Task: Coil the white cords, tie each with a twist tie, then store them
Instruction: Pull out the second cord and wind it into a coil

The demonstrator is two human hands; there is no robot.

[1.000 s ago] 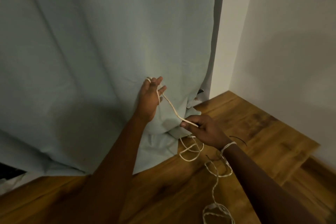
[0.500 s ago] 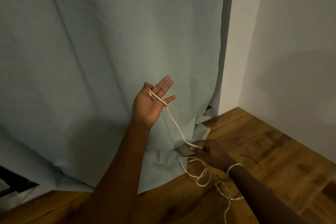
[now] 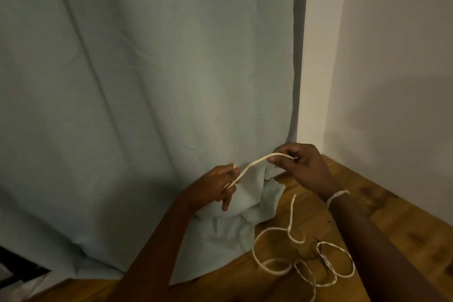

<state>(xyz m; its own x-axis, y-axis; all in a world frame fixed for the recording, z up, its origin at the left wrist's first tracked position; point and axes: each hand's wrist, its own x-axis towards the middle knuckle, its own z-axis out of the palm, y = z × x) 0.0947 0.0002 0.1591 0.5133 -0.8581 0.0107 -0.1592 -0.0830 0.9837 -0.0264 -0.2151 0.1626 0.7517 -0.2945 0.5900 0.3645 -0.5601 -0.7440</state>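
A short span of white cord (image 3: 255,163) is held in the air between the two hands, arching from the left hand (image 3: 215,185) up and rightward to the right hand (image 3: 300,167), so that its long axis runs from lower left to upper right. The cord is pinched in the left hand between thumb and curled fingers, with one finger hanging down loose; at the right hand it is gripped between the thumb and the curled fingertips (image 3: 272,160). The rest of the cord is seen lying in slack loops on the wooden floor (image 3: 392,223), below and to the right of the hands, nearer the right arm; a few turns of white cord are wrapped round the right wrist (image 3: 337,196). The next loop is judged to be fed from the right side towards the left hand, where the coil would be gathered. A pale blue-grey curtain (image 3: 147,105) hangs behind the hands and bunches on the floor, and a white wall (image 3: 392,56) closes the corner to the right.
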